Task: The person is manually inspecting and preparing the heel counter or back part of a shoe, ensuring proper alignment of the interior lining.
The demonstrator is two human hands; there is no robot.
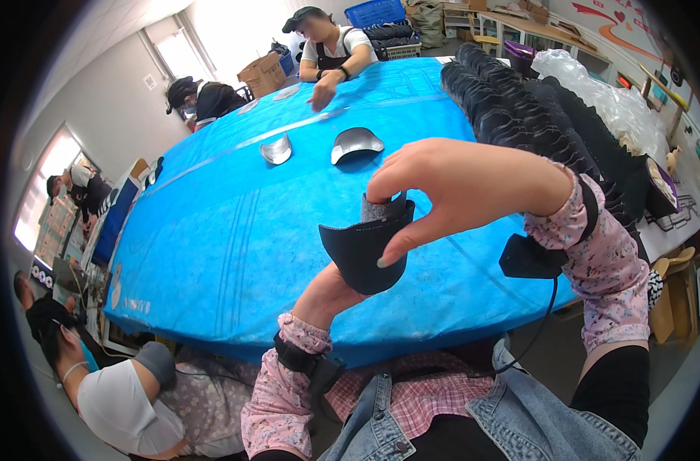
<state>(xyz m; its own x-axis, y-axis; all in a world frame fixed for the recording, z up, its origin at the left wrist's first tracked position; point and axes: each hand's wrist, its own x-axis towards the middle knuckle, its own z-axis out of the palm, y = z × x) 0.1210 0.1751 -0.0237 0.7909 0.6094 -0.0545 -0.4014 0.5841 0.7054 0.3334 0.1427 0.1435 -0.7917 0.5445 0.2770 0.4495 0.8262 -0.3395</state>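
Pinching a black curved piece (365,257) near its upper edge, the right hand (465,180) reaches in from the right, thumb on the outer face, fingers bent over the top. Grey layer (377,210) shows at the rim, under those fingers. Left hand (341,289) is mostly hidden behind the piece's lower part — can't tell whether it grips or only supports. Piece is held up above the near part of the blue table cover (227,238). Farther out on the cover, set apart: a small silver curved plate (276,150) and a bigger silver-and-black curved plate (357,144) to its right. Stacked black pieces (511,115) along the right side, clear plastic wrap (596,92) beside them. Pink floral sleeves (607,269) on both forearms. Co-worker (338,50) at the far edge; cardboard box (263,75) nearby — another person in white (127,403) at lower left.
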